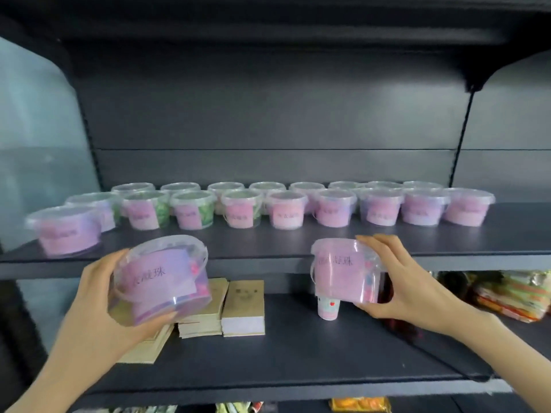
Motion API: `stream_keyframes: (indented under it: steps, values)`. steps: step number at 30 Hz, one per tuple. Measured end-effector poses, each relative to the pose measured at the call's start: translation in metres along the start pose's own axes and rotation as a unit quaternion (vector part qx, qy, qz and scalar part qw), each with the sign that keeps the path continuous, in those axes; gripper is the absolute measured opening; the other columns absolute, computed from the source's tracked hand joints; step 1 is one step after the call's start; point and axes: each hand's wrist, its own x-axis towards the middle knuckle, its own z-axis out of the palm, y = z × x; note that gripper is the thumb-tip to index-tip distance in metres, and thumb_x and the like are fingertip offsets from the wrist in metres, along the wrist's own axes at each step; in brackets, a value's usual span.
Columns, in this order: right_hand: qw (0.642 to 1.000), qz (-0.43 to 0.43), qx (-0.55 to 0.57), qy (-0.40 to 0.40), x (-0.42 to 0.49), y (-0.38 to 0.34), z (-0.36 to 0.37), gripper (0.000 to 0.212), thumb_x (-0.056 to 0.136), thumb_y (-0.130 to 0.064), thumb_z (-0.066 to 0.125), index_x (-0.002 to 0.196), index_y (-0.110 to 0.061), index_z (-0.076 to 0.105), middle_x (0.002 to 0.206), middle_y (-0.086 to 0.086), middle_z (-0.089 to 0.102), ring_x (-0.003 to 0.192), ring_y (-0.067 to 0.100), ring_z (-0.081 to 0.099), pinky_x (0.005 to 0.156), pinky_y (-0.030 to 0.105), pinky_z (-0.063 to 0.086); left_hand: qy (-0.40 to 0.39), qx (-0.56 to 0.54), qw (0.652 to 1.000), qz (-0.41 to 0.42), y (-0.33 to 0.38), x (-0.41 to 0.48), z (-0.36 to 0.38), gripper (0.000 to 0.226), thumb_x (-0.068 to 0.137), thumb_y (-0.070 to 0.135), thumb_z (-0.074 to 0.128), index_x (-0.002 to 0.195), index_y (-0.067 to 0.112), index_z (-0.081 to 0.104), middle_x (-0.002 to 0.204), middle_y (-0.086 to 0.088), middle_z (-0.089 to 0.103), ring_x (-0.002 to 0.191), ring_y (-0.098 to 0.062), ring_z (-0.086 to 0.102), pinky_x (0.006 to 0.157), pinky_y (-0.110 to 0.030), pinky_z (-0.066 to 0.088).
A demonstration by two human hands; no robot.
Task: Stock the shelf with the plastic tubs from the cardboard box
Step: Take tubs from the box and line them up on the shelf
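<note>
Dark metal shelving is filling our view, and the upper shelf (298, 242) is already carrying two rows of clear plastic tubs (286, 210) with pink labels, set toward the back so that a bare strip is lying along the front. We are holding one more tub in each hand, both just in front of the shelf's edge and neither resting on it yet.

Our left hand (95, 296) is cupping a tilted tub (161, 278) from below and the side, its grip wrapping round the base while the lid is leaning up and to the right. Our right hand (417, 284) is holding an upright tub (343, 272) from its right side, fingers over the rim and thumb under the base, a grip that is keeping the label facing us.

Judging by the bare strip, we are aiming for a third row in front.

Below, the lower shelf (298, 353) is bearing stacks of brown paper packets (243, 308), a paper cup (328, 308) and snack bags (507, 296). No cardboard box is showing.
</note>
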Motion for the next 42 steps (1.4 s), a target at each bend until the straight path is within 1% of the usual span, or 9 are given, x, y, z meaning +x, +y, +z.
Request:
stream_keyframes:
  steps: [2, 7, 10, 13, 15, 20, 24, 35, 42]
  values:
    - [0.999, -0.026, 0.022, -0.012, 0.021, -0.003, 0.009, 0.095, 0.065, -0.05, 0.073, 0.129, -0.061, 0.005, 0.129, -0.033, 0.015, 0.106, 0.002, 0.045, 0.084, 0.019, 0.047, 0.044, 0.0, 0.999, 0.007, 0.013, -0.007, -0.01, 0.097, 0.037, 0.047, 0.087, 0.119, 0.058, 0.037, 0.121, 0.039, 0.042, 0.11, 0.022, 0.039, 0.088, 0.0, 0.037]
    - [0.995, -0.088, 0.038, -0.033, 0.087, -0.013, 0.025, 0.096, 0.067, -0.049, 0.074, 0.137, -0.048, 0.009, 0.125, -0.032, 0.013, 0.102, -0.009, 0.044, 0.077, 0.004, 0.042, 0.067, 0.008, 0.997, 0.048, 0.026, -0.006, -0.043, 0.08, 0.037, 0.03, 0.091, 0.109, 0.041, 0.059, 0.102, 0.018, 0.066, 0.093, -0.001, 0.063, 0.069, -0.024, 0.056]
    - [0.989, -0.134, 0.058, -0.033, 0.126, -0.031, 0.039, 0.096, 0.067, -0.05, 0.074, 0.139, -0.044, 0.012, 0.129, -0.026, 0.017, 0.107, -0.007, 0.039, 0.088, 0.006, 0.039, 0.127, 0.044, 0.991, -0.001, 0.004, -0.019, -0.063, 0.102, 0.037, 0.027, 0.093, 0.122, 0.05, 0.041, 0.115, 0.04, 0.049, 0.105, 0.016, 0.049, 0.082, -0.006, 0.045]
    - [0.981, -0.171, 0.075, -0.045, 0.162, -0.058, 0.063, 0.096, 0.067, -0.052, 0.072, 0.14, -0.045, 0.009, 0.131, -0.023, 0.017, 0.115, -0.002, 0.035, 0.096, 0.022, 0.042, 0.097, 0.035, 0.993, -0.049, -0.023, -0.025, -0.091, 0.104, 0.039, 0.041, 0.094, 0.131, 0.025, 0.05, 0.122, 0.002, 0.058, 0.111, -0.015, 0.058, 0.083, -0.042, 0.054]
    - [0.977, -0.194, 0.077, -0.046, 0.184, -0.08, 0.083, 0.098, 0.069, -0.05, 0.073, 0.143, -0.039, 0.01, 0.134, -0.019, 0.017, 0.116, 0.0, 0.035, 0.094, 0.021, 0.042, 0.109, 0.079, 0.989, -0.063, -0.037, -0.028, -0.109, 0.107, 0.037, 0.043, 0.094, 0.131, 0.02, 0.049, 0.12, -0.004, 0.058, 0.112, -0.02, 0.057, 0.084, -0.046, 0.053]
    - [0.972, -0.221, 0.071, -0.036, 0.232, -0.139, 0.131, 0.096, 0.074, -0.046, 0.071, 0.145, -0.032, 0.01, 0.14, -0.013, 0.014, 0.123, 0.002, 0.028, 0.089, 0.018, 0.037, 0.193, 0.085, 0.977, -0.041, -0.05, -0.018, -0.128, 0.098, 0.033, 0.053, 0.085, 0.123, 0.04, 0.047, 0.118, 0.01, 0.049, 0.11, -0.002, 0.051, 0.082, -0.023, 0.049]
    - [0.974, -0.224, 0.032, -0.014, 0.265, -0.175, 0.17, 0.088, 0.077, -0.039, 0.069, 0.144, -0.029, 0.014, 0.14, -0.007, 0.017, 0.126, 0.011, 0.03, 0.086, 0.028, 0.047, 0.189, 0.092, 0.977, -0.02, -0.074, 0.004, -0.151, 0.091, 0.039, 0.033, 0.089, 0.115, 0.051, 0.041, 0.116, 0.021, 0.044, 0.105, 0.016, 0.043, 0.081, 0.002, 0.039]
    - [0.985, -0.144, 0.076, -0.05, 0.296, -0.2, 0.228, 0.077, 0.08, -0.019, 0.066, 0.141, -0.017, 0.021, 0.144, -0.003, 0.019, 0.139, 0.01, 0.011, 0.109, 0.019, 0.018, 0.109, 0.062, 0.992, 0.0, -0.126, 0.033, -0.187, 0.092, 0.039, 0.034, 0.086, 0.116, 0.054, 0.039, 0.116, 0.027, 0.042, 0.106, 0.013, 0.045, 0.08, 0.0, 0.041]
    - [0.98, -0.112, 0.138, -0.093, 0.295, -0.208, 0.211, 0.06, 0.086, -0.007, 0.056, 0.139, -0.019, 0.03, 0.149, -0.003, 0.02, 0.14, 0.007, 0.014, 0.103, 0.004, 0.011, 0.069, 0.03, 0.997, 0.032, -0.116, 0.05, -0.167, 0.096, 0.047, 0.07, 0.072, 0.128, 0.033, 0.038, 0.123, 0.021, 0.042, 0.114, 0.008, 0.042, 0.087, -0.004, 0.041]
